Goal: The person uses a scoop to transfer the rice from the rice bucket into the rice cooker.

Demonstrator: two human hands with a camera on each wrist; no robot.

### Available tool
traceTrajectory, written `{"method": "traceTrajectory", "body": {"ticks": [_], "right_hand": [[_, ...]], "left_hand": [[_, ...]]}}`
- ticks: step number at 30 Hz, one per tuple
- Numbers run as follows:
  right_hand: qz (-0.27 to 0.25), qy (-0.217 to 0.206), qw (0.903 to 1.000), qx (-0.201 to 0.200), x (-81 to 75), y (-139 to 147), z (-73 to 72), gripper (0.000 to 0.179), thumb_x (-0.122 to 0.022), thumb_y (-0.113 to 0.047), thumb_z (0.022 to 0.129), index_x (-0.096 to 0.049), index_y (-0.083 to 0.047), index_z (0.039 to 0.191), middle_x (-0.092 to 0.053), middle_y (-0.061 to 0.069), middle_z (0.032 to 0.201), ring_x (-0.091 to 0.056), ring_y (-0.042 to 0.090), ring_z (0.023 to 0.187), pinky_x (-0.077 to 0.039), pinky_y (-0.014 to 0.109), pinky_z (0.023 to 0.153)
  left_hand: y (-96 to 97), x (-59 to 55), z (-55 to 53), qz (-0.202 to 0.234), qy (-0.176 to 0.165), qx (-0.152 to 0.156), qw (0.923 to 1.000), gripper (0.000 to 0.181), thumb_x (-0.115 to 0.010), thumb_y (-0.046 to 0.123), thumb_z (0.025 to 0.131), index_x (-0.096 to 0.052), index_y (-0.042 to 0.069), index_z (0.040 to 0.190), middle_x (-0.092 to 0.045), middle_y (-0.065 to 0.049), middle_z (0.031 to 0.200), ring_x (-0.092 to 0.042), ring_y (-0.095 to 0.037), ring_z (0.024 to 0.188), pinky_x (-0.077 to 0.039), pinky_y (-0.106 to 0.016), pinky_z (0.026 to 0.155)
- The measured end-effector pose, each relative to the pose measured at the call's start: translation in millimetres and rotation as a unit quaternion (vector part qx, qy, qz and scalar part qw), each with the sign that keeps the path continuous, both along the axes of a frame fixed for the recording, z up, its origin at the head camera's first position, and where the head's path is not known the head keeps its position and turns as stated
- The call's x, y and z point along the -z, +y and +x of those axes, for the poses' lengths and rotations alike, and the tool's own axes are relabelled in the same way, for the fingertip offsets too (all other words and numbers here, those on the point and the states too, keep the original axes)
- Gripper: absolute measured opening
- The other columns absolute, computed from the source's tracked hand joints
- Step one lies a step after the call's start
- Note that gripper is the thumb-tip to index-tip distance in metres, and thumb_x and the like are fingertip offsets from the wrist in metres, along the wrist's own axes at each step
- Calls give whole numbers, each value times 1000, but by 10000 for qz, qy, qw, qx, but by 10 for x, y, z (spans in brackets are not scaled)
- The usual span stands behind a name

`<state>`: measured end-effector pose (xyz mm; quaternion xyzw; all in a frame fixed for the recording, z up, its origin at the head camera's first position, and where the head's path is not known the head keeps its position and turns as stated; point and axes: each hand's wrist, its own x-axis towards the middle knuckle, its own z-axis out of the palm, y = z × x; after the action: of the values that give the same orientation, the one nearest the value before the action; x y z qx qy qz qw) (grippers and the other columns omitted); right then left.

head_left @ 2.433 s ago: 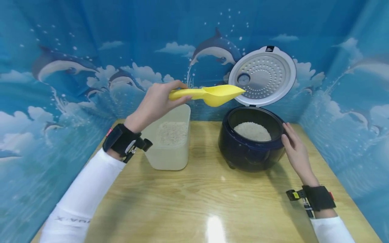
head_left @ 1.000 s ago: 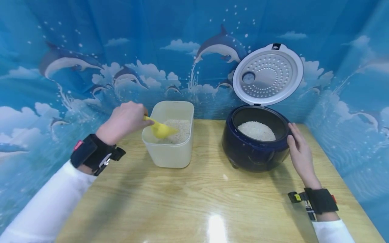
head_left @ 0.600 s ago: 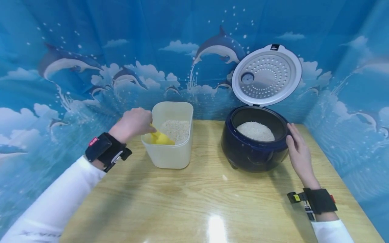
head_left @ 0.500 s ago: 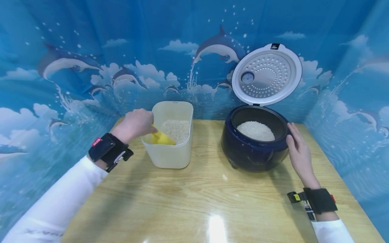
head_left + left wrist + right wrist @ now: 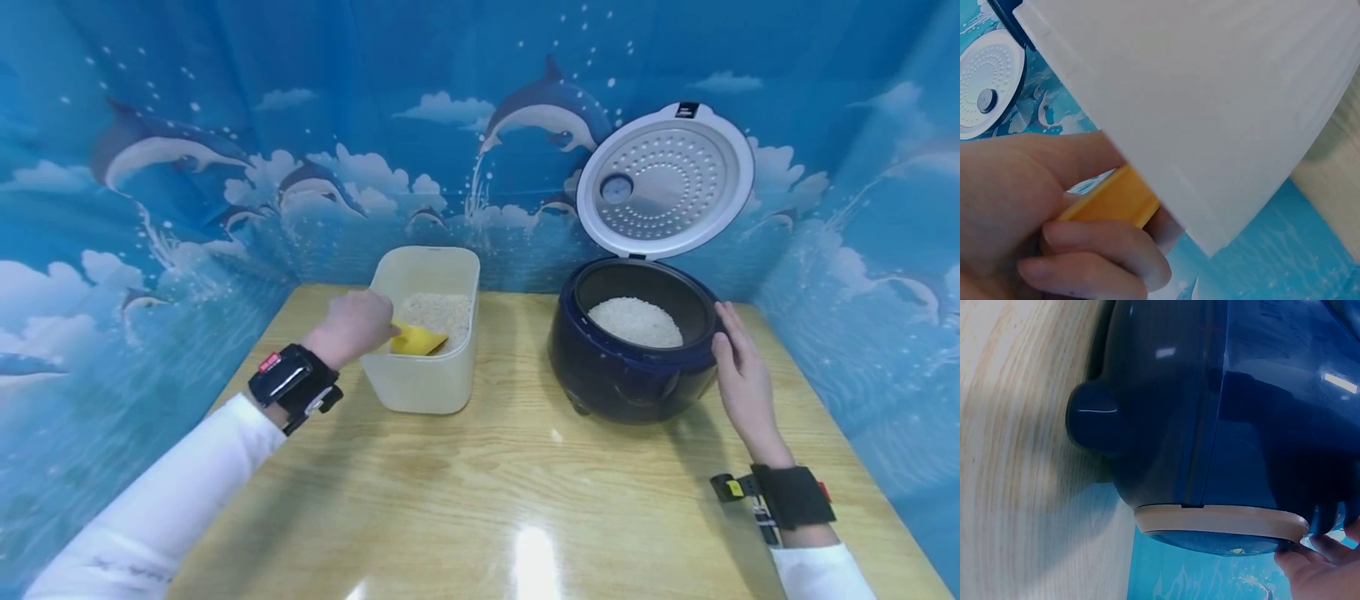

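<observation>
In the head view, my left hand (image 5: pixel 358 323) grips the handle of a yellow scoop (image 5: pixel 418 340) over the near left rim of a whitish plastic bin (image 5: pixel 423 387). The scoop's bowl lies inside the bin, beside the pale rice (image 5: pixel 441 311). Fingers curl round the yellow handle (image 5: pixel 1116 200) in the left wrist view, where the bin's wall hides the bowl. My right hand (image 5: pixel 745 383) rests with fairly straight fingers against the right side of a dark blue rice cooker (image 5: pixel 626 387). White rice (image 5: pixel 637 322) lies in the cooker's pot.
The cooker's round silver lid (image 5: pixel 667 183) stands raised behind it. Both vessels stand apart on a wooden table (image 5: pixel 450 492). A blue dolphin-print curtain (image 5: pixel 420 75) encloses the back and sides.
My left hand has brought the scoop from mid-air between the vessels down into the bin. Over the last half second it shifts slightly right. The right hand stays on the cooker.
</observation>
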<state>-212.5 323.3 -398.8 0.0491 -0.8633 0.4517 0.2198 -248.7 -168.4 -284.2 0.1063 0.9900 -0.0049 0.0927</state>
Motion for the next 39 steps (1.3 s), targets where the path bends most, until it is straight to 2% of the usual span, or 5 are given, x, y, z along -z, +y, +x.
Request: {"method": "traceTrajectory", "body": {"ticks": [4,16,23,32,39], "right_hand": [[-1,17,10000,-2,-2,4,-4,50,-36,-32,112,-32,-21,160,-21,0,167,-18,24,154,-15,45,122],[-45,4,10000,20,-4,-7,3,49,-36,-31,112,-33,-20,160,-21,2,167,-17,25,154,-14,40,123],[-32,21,10000,-3,4,-15,-3,49,-35,-30,112,-32,-21,160,-21,1,168,-17,24,154,-14,40,123],[-76,59,9999,-39,23,-31,-16,48,-36,-27,112,-33,-20,159,-22,4,167,-18,29,154,-14,41,123],[-54,32,10000,29,24,-14,-20,48,-35,-28,112,-33,-21,160,-22,3,167,-18,29,154,-15,43,123]], "left_hand": [[6,53,-28,-41,-48,-2,10000,34,-65,27,100,-63,5,75,-54,-5,66,-49,-14,54,-42,-25,50],[-20,269,-193,539,-453,180,9974,25,-64,20,101,-69,0,85,-48,-2,64,-43,-14,56,-38,-26,56],[-27,412,-303,499,-707,265,9959,28,-63,21,102,-71,-4,93,-45,0,65,-43,-14,58,-36,-26,61],[-82,487,-295,967,-209,303,9946,26,-62,16,102,-63,1,80,-44,-1,62,-41,-13,55,-34,-26,57],[-72,488,-337,1007,-65,279,9945,29,-61,17,102,-61,2,78,-42,-1,62,-41,-14,54,-34,-26,56]]}}
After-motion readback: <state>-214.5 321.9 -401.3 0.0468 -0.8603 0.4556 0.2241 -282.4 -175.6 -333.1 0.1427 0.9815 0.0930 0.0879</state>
